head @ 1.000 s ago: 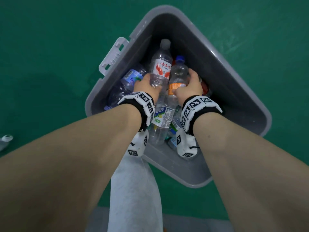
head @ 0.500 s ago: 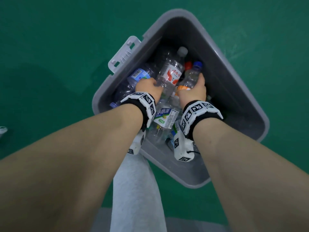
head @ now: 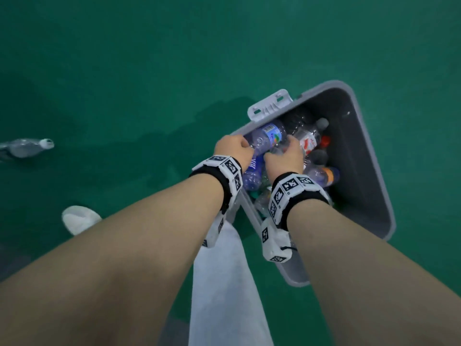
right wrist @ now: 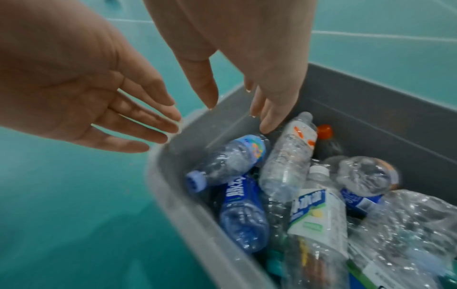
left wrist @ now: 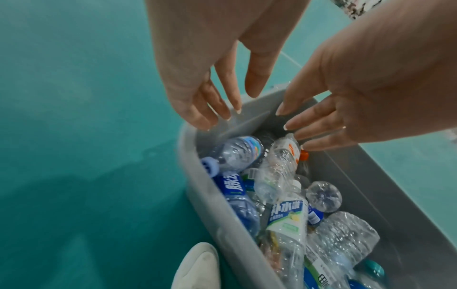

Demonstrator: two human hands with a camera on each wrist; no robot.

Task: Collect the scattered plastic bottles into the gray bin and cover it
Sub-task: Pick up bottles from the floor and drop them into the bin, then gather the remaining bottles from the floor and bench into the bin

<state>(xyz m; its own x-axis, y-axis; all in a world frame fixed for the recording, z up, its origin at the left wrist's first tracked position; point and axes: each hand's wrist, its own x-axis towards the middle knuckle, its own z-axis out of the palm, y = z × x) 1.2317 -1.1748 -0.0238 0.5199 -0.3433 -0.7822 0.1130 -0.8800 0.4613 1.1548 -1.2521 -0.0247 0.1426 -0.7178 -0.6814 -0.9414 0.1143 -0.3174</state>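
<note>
The gray bin (head: 374, 196) stands on the green floor at the right and holds several plastic bottles. A clear bottle with a blue label (head: 268, 134) lies against its left wall, beside a bottle with a red and white label (head: 308, 138). My left hand (head: 234, 151) and right hand (head: 284, 156) hover side by side over the bin's left corner. The wrist views show the left hand (left wrist: 230, 105) and the right hand (right wrist: 237, 105) with straight fingers, holding nothing. One more clear bottle (head: 27, 147) lies on the floor far left. No lid is in view.
A white latch handle (head: 270, 104) sticks out from the bin's left rim. My white shoe (head: 79, 218) stands on the floor at the left, and a white trouser leg (head: 224, 283) hangs below the hands. Green floor surrounds the bin.
Both hands have let go of the two bottles, which now lie in the bin, and have moved to its left corner. The view has swung left, bringing the floor bottle further in.
</note>
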